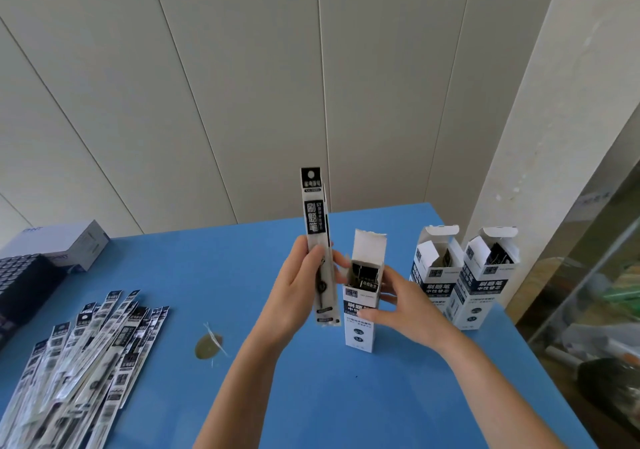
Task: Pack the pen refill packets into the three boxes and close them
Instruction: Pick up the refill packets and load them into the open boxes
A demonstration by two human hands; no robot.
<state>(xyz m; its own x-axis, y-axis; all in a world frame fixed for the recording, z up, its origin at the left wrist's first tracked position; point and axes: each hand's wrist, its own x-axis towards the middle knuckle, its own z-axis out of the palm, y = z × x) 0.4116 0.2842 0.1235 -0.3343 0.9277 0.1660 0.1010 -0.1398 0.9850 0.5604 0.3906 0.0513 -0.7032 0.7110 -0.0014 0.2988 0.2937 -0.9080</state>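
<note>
Head view: we see the left hand clasping one pen refill packet upright above the blue table, fingers wrapped round its lower half. The right hand grips the nearest box round its front and side, steadying it; the top flap stands open and dark packet ends already show inside. Two further boxes stand just beside each other to the right, near the table's edge, flaps open and also holding packets. A loose pile of packets lies fanned out at the left, well apart from the boxes.

The held packet's long axis runs almost vertical, leaning slightly to the left at the top; its hang-hole end points up and its lower end sits just left of the box mouth, level with it or somewhat below.

We judge the main risks as follows. The packet's lower end could catch on the box rim or on the packets already inside, buckling the thin sleeve. A push against a tall, narrow box could tip it if the right hand loosens. The raised flap could fold inward and block the opening. The two boxes near the edge could be knocked by a passing forearm.
</note>
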